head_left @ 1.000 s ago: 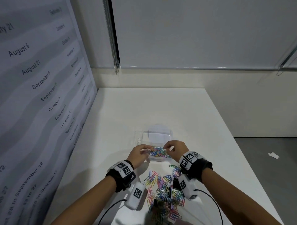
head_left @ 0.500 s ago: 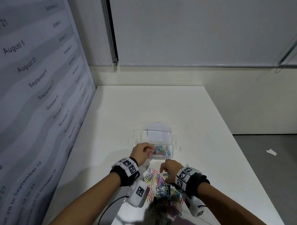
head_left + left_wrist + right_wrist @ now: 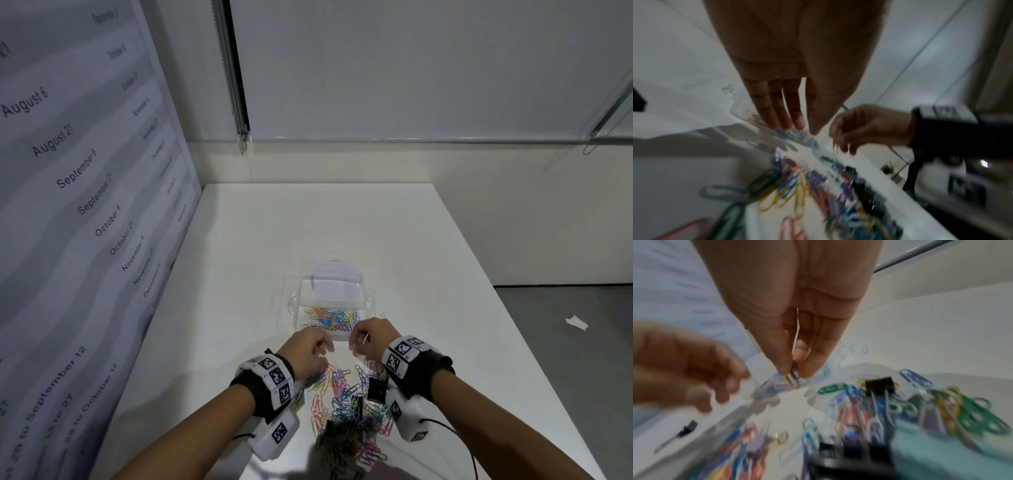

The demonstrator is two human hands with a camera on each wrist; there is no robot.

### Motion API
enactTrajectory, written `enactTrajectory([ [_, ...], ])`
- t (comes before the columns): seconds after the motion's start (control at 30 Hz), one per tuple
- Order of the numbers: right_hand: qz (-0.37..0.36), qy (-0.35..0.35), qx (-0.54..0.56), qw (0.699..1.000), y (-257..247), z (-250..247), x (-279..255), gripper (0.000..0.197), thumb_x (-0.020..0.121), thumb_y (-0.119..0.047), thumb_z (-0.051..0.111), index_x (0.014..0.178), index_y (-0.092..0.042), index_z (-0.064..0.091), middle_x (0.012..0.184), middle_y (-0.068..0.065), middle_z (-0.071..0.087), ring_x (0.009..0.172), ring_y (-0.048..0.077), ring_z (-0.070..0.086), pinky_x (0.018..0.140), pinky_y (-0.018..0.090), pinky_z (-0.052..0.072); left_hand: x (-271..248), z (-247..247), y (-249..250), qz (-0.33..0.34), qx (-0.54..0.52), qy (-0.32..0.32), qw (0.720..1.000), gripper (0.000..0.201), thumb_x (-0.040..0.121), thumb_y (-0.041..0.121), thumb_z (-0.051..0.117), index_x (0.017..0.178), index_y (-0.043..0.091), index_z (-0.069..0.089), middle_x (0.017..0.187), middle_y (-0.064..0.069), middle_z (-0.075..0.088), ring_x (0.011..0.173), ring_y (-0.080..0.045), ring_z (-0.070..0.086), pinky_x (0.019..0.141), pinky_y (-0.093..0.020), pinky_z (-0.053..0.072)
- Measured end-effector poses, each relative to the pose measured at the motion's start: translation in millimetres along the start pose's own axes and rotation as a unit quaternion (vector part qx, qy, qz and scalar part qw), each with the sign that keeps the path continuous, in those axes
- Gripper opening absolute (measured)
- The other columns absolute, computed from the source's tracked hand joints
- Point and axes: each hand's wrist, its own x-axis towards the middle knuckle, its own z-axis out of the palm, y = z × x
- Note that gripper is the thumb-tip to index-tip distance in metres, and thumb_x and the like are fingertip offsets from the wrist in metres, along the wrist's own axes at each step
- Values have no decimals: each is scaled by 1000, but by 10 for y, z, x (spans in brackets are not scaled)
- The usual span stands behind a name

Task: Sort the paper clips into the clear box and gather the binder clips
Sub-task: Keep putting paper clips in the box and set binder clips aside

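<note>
A clear box (image 3: 297, 298) stands open mid-table with coloured paper clips (image 3: 330, 318) inside. Nearer me lies a mixed pile of paper clips (image 3: 344, 399) with black binder clips (image 3: 376, 390) among them. My right hand (image 3: 356, 342) hovers at the box's near edge; in the right wrist view its thumb and fingers (image 3: 792, 374) pinch a couple of paper clips (image 3: 794, 381). My left hand (image 3: 323, 346) is just left of it, between box and pile; the left wrist view shows its fingers (image 3: 795, 125) straight and holding nothing. A binder clip (image 3: 878, 383) stands in the pile below.
A large calendar banner (image 3: 68, 205) walls off the table's left side. The white table (image 3: 342, 222) ends at the right above grey floor, where a paper scrap (image 3: 577, 322) lies. Wrist camera cables trail off both arms near the front edge.
My right hand dipped into the pile and has come back up to the box with paper clips pinched. My left hand drew back from the box rim toward me.
</note>
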Motion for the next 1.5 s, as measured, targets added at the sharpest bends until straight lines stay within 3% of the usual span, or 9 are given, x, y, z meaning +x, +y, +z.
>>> enactTrajectory([
  [0.1, -5, 43, 26, 999, -93, -144, 89, 18, 81, -5, 55, 86, -12, 71, 84, 0, 68, 75, 10, 54, 59, 13, 39, -20, 122, -103, -32, 156, -59, 985, 63, 76, 33, 73, 131, 17, 47, 128, -7, 41, 119, -24, 44, 100, -34, 42],
  [0.2, -4, 101, 72, 992, -189, -248, 156, 19, 82, -3, 54, 80, -16, 68, 78, -2, 60, 73, 13, 56, 64, 17, 42, -33, 176, -144, -30, 202, -63, 977, 75, 72, 36, 76, 135, 16, 41, 128, -9, 37, 119, -27, 40, 100, -37, 41],
  [0.53, -28, 43, 35, 998, -153, 32, 76, 24, 81, -5, 50, 90, -13, 70, 94, 4, 70, 76, 16, 60, 74, 26, 51, -54, 217, -242, -26, 120, -7, 992, 29, 84, 20, 65, 110, 10, 58, 77, 11, 37, 88, -16, 46, 81, -25, 38],
  [0.6, -39, -33, -9, 999, -156, 145, 23, 19, 79, -10, 60, 96, -14, 67, 94, 0, 64, 78, 11, 54, 75, 25, 49, -51, 215, -235, -27, 127, -4, 992, 25, 85, 19, 63, 107, 9, 59, 83, 5, 44, 89, -19, 51, 82, -27, 40],
  [0.77, -43, -115, -126, 984, -182, 442, -21, 60, 71, -29, 75, 124, -17, 50, 121, 6, 46, 112, 22, 47, 92, 31, 41, -74, 210, -216, -33, 152, -3, 988, 24, 90, 18, 55, 111, 9, 59, 111, -11, 57, 108, -27, 56, 88, -30, 41],
  [0.87, -37, -117, -124, 985, -188, 520, -32, 57, 71, -27, 75, 121, -15, 50, 117, 6, 44, 106, 24, 49, 89, 33, 42, -94, 207, -217, -31, 165, 2, 986, 25, 92, 17, 47, 111, 7, 61, 115, -14, 59, 108, -30, 56, 89, -33, 42],
  [1.03, -23, -115, -110, 987, -195, 494, -53, 14, 78, -14, 59, 90, -20, 60, 98, 5, 61, 91, 23, 56, 72, 23, 37, -103, 204, -258, -38, 146, 9, 989, 25, 92, 14, 45, 109, 9, 62, 115, -11, 60, 108, -26, 57, 91, -32, 41],
  [1.33, -2, -64, -24, 998, -171, 252, -11, 20, 80, -9, 50, 80, -19, 67, 92, 1, 69, 87, 18, 62, 81, 23, 49, -64, 126, -243, -66, 35, 34, 997, 22, 89, 8, 48, 100, 7, 67, 108, -9, 68, 101, -22, 62, 82, -22, 45],
  [1.5, -16, 28, 40, 999, -227, 34, 49, 30, 79, -2, 46, 90, -9, 72, 95, 7, 73, 84, 15, 64, 72, 16, 44, 91, -165, -130, -89, -81, 74, 990, 27, 88, 0, 44, 91, 11, 68, 87, -6, 67, 65, -12, 60, 61, -19, 50],
])
